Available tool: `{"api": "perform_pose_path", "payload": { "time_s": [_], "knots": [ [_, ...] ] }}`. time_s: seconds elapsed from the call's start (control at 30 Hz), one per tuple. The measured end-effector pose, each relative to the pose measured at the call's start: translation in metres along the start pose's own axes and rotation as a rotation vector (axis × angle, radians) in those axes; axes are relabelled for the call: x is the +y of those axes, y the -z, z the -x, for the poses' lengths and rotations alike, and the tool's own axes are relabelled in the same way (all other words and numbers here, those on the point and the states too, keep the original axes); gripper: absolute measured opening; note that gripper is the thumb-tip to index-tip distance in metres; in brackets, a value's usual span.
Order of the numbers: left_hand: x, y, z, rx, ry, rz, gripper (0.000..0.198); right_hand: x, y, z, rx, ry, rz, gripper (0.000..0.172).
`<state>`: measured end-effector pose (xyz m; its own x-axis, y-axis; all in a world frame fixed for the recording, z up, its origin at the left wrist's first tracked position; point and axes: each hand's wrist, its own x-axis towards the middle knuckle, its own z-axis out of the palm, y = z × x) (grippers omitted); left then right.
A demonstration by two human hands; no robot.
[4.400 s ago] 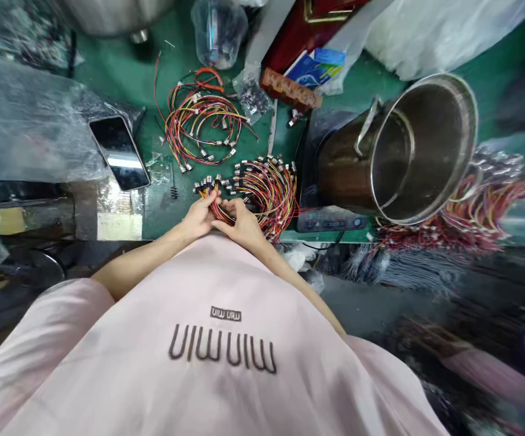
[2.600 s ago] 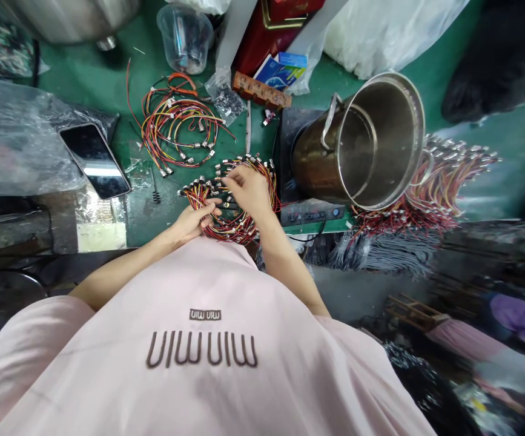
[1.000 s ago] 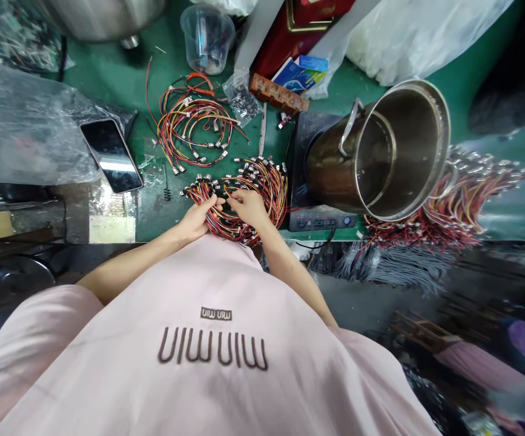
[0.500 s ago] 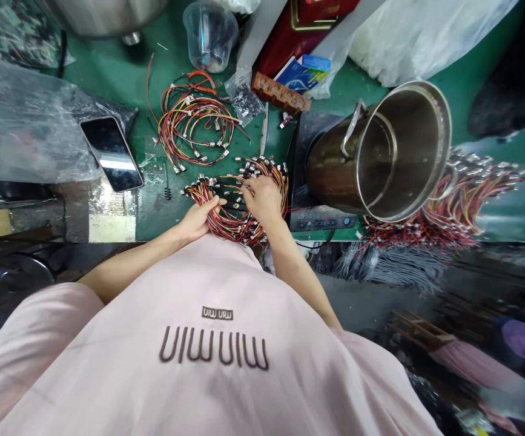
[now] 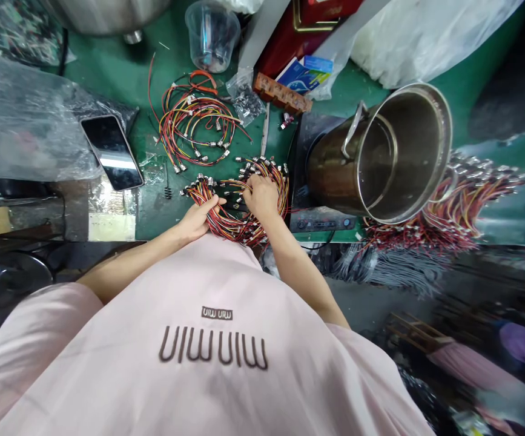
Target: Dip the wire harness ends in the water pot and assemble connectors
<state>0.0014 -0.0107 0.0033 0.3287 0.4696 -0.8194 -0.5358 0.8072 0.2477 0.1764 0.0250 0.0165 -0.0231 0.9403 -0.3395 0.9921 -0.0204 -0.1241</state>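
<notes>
A thick bundle of red, black, yellow and white wires (image 5: 226,227) with metal connectors curves along the table's front edge. My left hand (image 5: 196,220) is closed around its left part, thumb on top, with the connector ends (image 5: 202,181) sticking out beyond it. At the right part of the bundle, my right hand (image 5: 262,197) has its fingers bent in on some of the wires (image 5: 232,183). Its fingertips are partly hidden among them. More wires with connectors (image 5: 280,175) curl around behind and to the right of that hand.
Behind lies a loose coil of wires (image 5: 198,121) near orange-handled pliers (image 5: 204,82). A steel pot (image 5: 335,175) stands on an induction cooker (image 5: 321,219) to the right, beside another wire pile (image 5: 462,212). At left are a phone (image 5: 112,151) and plastic bags (image 5: 30,121).
My right hand has shifted very slightly, its fingers more drawn in over the wires. My left hand keeps its hold on the bundle in the same place.
</notes>
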Motion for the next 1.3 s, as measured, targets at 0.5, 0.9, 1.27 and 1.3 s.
{"api": "perform_pose_path", "payload": {
  "time_s": [0.5, 0.9, 1.27, 1.3],
  "knots": [
    [-0.005, -0.001, -0.004, -0.133, 0.034, 0.091, 0.013, -0.025, -0.007, 0.025, 0.142, 0.008, -0.572, 0.022],
    [-0.01, -0.002, -0.009, -0.089, -0.043, 0.178, 0.012, -0.044, -0.013, 0.045, 0.123, 0.188, -0.583, 0.035],
    [-0.002, -0.003, -0.003, -0.109, 0.02, 0.105, 0.011, -0.022, 0.016, 0.016, 0.018, 0.122, -0.691, 0.027],
    [-0.001, -0.004, -0.002, -0.098, 0.025, 0.101, 0.011, -0.021, 0.014, 0.006, -0.011, 0.099, -0.712, 0.024]
  ]
}}
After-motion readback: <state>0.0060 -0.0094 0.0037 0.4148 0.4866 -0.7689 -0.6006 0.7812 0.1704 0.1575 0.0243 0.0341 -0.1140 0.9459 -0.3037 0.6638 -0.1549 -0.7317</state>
